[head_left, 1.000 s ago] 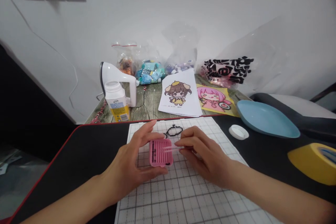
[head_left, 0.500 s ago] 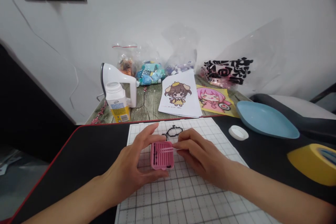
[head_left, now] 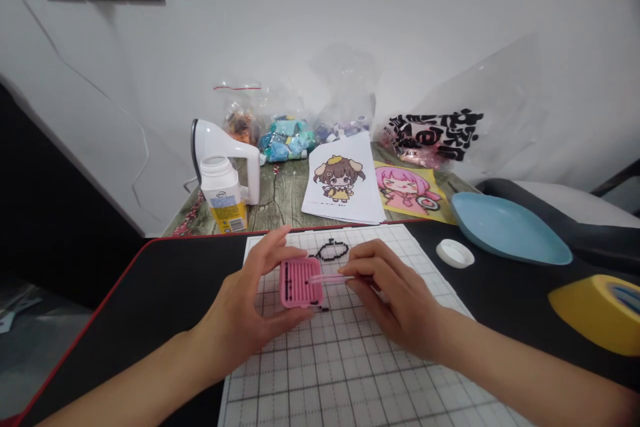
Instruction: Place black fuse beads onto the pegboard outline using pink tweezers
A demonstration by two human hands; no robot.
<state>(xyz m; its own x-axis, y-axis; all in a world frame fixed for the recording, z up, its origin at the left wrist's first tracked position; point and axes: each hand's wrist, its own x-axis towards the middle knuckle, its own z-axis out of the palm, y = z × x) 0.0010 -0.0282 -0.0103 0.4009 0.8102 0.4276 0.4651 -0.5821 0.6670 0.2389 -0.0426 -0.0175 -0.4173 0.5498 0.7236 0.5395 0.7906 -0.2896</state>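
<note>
A small pink ridged bead tray [head_left: 301,288] is gripped at its edges between the thumb and fingers of my left hand [head_left: 250,297]. Black beads line its left grooves, and a few sit at the lower right corner. My right hand [head_left: 390,293] pinches pale pink tweezers [head_left: 331,277], whose tips reach over the tray; a dark bead shows at the tips. Below both hands lies a white gridded pegboard [head_left: 340,373]. Behind the tray, a curved outline of black beads [head_left: 333,251] stands on the board, partly hidden by my left fingers.
Behind the board are a white bottle [head_left: 223,193], a white handled appliance [head_left: 227,147], a printed character sheet [head_left: 345,180] and bags of beads [head_left: 287,139]. On the right lie a white cap [head_left: 455,253], a blue dish [head_left: 510,227] and a yellow tape roll [head_left: 595,313].
The tray has shifted slightly left and away from me with my left hand. The tweezers have drawn back a little, and a short row of black beads shows beside the tray's lower right corner.
</note>
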